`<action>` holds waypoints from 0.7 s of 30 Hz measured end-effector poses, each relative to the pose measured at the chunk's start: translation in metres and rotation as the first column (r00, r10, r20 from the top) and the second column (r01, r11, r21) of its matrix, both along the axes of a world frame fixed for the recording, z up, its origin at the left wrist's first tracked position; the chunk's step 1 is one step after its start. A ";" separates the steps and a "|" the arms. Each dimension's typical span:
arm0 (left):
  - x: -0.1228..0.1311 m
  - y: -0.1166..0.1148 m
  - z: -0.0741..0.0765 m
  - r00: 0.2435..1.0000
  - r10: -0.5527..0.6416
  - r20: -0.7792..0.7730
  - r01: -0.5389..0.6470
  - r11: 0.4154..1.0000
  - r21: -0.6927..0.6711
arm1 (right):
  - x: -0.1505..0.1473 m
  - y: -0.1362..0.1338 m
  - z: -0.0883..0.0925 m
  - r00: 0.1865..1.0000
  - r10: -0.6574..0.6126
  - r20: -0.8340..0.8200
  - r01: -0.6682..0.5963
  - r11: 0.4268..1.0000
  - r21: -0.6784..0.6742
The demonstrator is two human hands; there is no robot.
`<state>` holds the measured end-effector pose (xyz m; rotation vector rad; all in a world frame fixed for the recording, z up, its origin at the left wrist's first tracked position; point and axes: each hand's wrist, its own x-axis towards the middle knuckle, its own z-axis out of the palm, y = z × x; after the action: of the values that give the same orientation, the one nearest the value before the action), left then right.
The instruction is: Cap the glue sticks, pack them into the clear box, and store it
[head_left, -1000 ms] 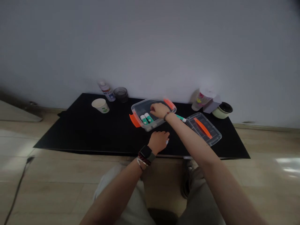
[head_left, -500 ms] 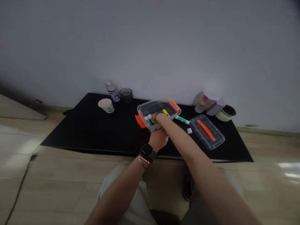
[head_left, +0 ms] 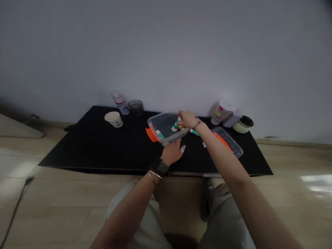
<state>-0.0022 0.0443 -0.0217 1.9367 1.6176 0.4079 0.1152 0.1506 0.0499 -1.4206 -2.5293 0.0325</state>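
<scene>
the right hand [head_left: 188, 119] has its grip closed on a green-and-white marker [head_left: 176, 124], pinched between fingers, above a clear plastic box [head_left: 166, 114] with an orange latch [head_left: 151, 135]. more markers lie inside this box. the left hand [head_left: 171, 154] is just in front of the box, its grip half closed; a small white piece [head_left: 183, 149] is at the fingertips, but i cannot tell if it is held. the right forearm partly hides a clear lid with orange handle [head_left: 227, 141]. behind stand a white paper cup [head_left: 113, 119], a spray can [head_left: 120, 104] and a cream bowl [head_left: 243, 124], all on a black board [head_left: 77, 149].
</scene>
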 end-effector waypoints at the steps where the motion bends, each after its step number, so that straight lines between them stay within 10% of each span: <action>1: 0.003 0.004 0.000 0.988 0.033 0.148 -0.022 0.997 -0.077 | 0.014 -0.008 0.004 0.999 -0.013 -0.032 0.013 1.000 0.001; 5: 0.012 0.012 0.006 0.695 0.209 0.688 0.085 0.926 -0.368 | 0.062 -0.060 -0.010 0.879 -0.124 -0.460 0.068 0.988 -0.136; 8: 0.017 0.006 0.005 0.524 0.284 0.803 0.084 0.921 -0.380 | 0.076 -0.098 -0.032 0.773 -0.138 -0.620 -0.082 0.947 -0.312; 12: 0.020 -0.010 -0.005 0.628 0.214 0.748 0.021 0.956 -0.292 | 0.077 -0.113 -0.045 0.781 -0.202 -0.591 -0.067 0.914 -0.400; 16: 0.022 -0.026 -0.009 0.783 -0.040 0.621 0.198 0.962 -0.187 | 0.078 -0.111 -0.048 0.767 -0.237 -0.596 -0.037 0.911 -0.410; 21: 0.033 -0.048 0.001 0.714 0.017 0.700 0.280 0.909 -0.308 | 0.081 -0.115 -0.047 0.792 -0.192 -0.579 -0.098 0.896 -0.432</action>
<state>0.0310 -0.0034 -0.0204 1.3338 0.9541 0.6040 0.1964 0.0356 0.0026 -1.3214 -1.9914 0.9635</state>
